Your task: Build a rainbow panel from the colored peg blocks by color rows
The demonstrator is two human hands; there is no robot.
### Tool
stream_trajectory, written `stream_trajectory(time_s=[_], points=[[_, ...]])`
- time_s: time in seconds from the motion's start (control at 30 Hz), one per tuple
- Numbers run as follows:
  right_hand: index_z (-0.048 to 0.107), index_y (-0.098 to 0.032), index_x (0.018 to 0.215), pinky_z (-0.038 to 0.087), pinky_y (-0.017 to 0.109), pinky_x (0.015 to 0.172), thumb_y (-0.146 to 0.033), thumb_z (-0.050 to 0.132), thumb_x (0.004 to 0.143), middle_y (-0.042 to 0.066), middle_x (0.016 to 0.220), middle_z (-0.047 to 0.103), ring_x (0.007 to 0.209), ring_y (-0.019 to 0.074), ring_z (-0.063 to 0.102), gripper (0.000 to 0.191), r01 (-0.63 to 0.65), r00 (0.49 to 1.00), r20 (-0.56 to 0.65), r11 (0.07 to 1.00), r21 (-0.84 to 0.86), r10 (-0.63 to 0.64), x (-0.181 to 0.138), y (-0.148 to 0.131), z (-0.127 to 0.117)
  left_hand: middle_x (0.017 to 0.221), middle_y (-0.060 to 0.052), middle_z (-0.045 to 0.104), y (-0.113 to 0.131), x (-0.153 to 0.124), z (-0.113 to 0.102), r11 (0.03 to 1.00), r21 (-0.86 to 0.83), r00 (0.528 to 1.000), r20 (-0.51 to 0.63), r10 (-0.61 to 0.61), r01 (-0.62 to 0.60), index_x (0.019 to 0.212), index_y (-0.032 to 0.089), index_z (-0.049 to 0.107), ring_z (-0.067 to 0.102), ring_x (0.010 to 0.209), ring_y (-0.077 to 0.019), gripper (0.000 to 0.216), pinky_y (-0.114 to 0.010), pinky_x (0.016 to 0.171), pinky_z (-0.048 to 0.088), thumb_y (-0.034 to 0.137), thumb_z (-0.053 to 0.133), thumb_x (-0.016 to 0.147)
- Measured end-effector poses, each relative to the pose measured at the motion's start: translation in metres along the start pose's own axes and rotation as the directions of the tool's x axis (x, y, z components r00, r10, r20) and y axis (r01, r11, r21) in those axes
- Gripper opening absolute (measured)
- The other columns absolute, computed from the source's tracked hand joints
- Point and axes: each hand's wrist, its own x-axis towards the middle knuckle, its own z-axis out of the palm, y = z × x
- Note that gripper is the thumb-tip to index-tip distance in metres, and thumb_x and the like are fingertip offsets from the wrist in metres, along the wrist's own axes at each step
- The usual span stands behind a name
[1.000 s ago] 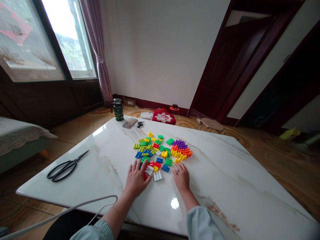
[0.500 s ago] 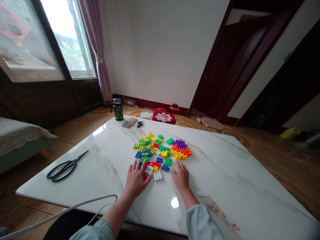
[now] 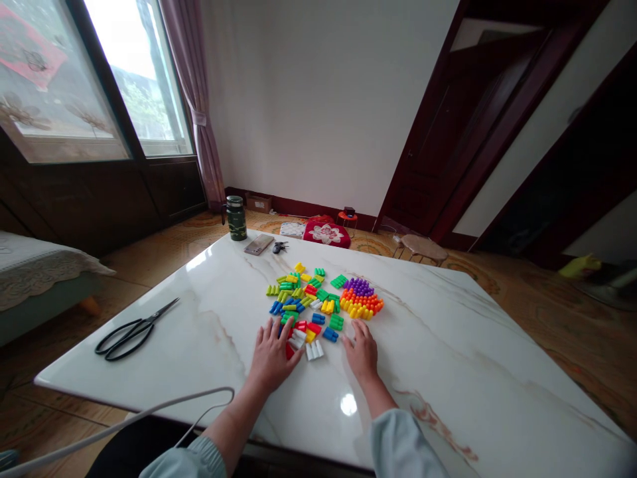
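A heap of small coloured plastic blocks [image 3: 306, 302] lies on the white marble table [image 3: 448, 358]. To its right sits a joined cluster of purple, orange and yellow blocks [image 3: 361, 299]. My left hand [image 3: 271, 352] lies flat, fingers spread, at the near left edge of the heap, touching red and white pieces. My right hand [image 3: 362, 352] rests flat on the table just below the cluster, fingers apart, holding nothing. A white block piece [image 3: 314, 350] lies between the two hands.
Black scissors [image 3: 134, 330] lie at the table's left. A green camouflage flask [image 3: 236, 218], a phone [image 3: 258, 244] and keys [image 3: 279, 247] sit at the far edge. A white cable [image 3: 124, 425] runs along the near edge. A bed stands left, a red cushion [image 3: 326, 234] lies on the floor.
My right hand has slid slightly forward toward the joined cluster. The left hand has stayed in place.
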Motion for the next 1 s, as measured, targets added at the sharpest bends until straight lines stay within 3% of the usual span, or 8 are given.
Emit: stream_trajectory(time_s=[0.2,0.37,0.47,0.57,0.73,0.87,1.0], points=[[0.06,-0.017,0.126,0.045,0.039,0.097,-0.026,0.055,0.085,0.012,0.134,0.058,0.115,0.0268,0.057,0.043,-0.009,1.0,0.015,0.999,-0.044,0.01,-0.001,-0.004,-0.002,0.149,-0.013,0.043,0.0,0.0,0.001,1.0,0.006,1.0,-0.004,-0.002,0.002,0.15,0.026,0.034,0.029,0.142,-0.0346,0.073,-0.053,0.115,0.022,0.057,0.05,0.086],[0.065,-0.015,0.113,0.049,0.036,0.09,-0.023,0.053,0.084,0.014,0.121,0.063,0.106,0.0238,0.061,0.032,0.029,0.999,-0.019,0.991,0.133,-0.026,-0.001,-0.005,-0.006,0.148,-0.013,0.043,0.002,-0.001,0.0,1.0,-0.001,1.0,-0.006,-0.004,0.004,0.149,0.025,0.035,0.03,0.142,-0.0353,0.072,-0.054,0.115,0.022,0.055,0.051,0.085],[0.066,-0.014,0.109,0.052,0.033,0.085,-0.02,0.049,0.086,0.014,0.116,0.064,0.095,0.0205,0.063,0.029,0.093,0.996,-0.022,0.957,0.275,-0.09,0.0,-0.023,-0.01,0.149,-0.013,0.043,0.002,-0.001,-0.001,1.0,-0.003,1.0,-0.011,-0.004,0.004,0.149,0.025,0.036,0.03,0.141,-0.0357,0.072,-0.054,0.115,0.022,0.055,0.052,0.085],[0.067,-0.017,0.105,0.052,0.03,0.082,-0.018,0.052,0.084,0.01,0.106,0.067,0.088,0.0186,0.063,0.025,0.126,0.983,0.088,0.937,0.325,-0.163,0.001,-0.055,-0.015,0.149,-0.014,0.041,0.001,0.0,0.0,1.0,0.0,1.0,-0.013,0.002,-0.002,0.149,0.026,0.035,0.029,0.142,-0.0359,0.073,-0.055,0.115,0.023,0.055,0.053,0.084],[0.07,-0.02,0.1,0.049,0.03,0.085,-0.011,0.058,0.077,0.009,0.101,0.068,0.096,0.0217,0.063,0.027,0.141,0.92,0.356,0.987,0.083,-0.161,0.005,-0.099,-0.015,0.15,-0.015,0.041,0.0,0.0,0.001,1.0,0.001,1.0,-0.013,0.0,0.0,0.149,0.025,0.036,0.029,0.142,-0.0366,0.074,-0.055,0.114,0.023,0.056,0.054,0.083],[0.068,-0.021,0.108,0.047,0.027,0.087,-0.011,0.056,0.078,0.009,0.108,0.067,0.103,0.0215,0.062,0.034,0.156,0.904,0.408,0.987,-0.038,-0.127,0.008,-0.112,-0.009,0.15,-0.015,0.041,-0.001,0.0,0.002,1.0,-0.014,1.0,-0.015,0.003,-0.003,0.148,0.025,0.037,0.03,0.142,-0.0365,0.074,-0.056,0.114,0.023,0.057,0.053,0.084],[0.069,-0.022,0.105,0.046,0.025,0.085,-0.013,0.055,0.079,0.007,0.107,0.066,0.1,0.0189,0.062,0.031,0.1,0.913,0.395,0.995,0.013,-0.097,0.016,-0.112,-0.005,0.15,-0.014,0.041,-0.001,0.0,0.003,1.0,-0.023,1.0,-0.018,-0.002,0.002,0.149,0.025,0.035,0.029,0.142,-0.0361,0.075,-0.055,0.114,0.023,0.056,0.053,0.084]])
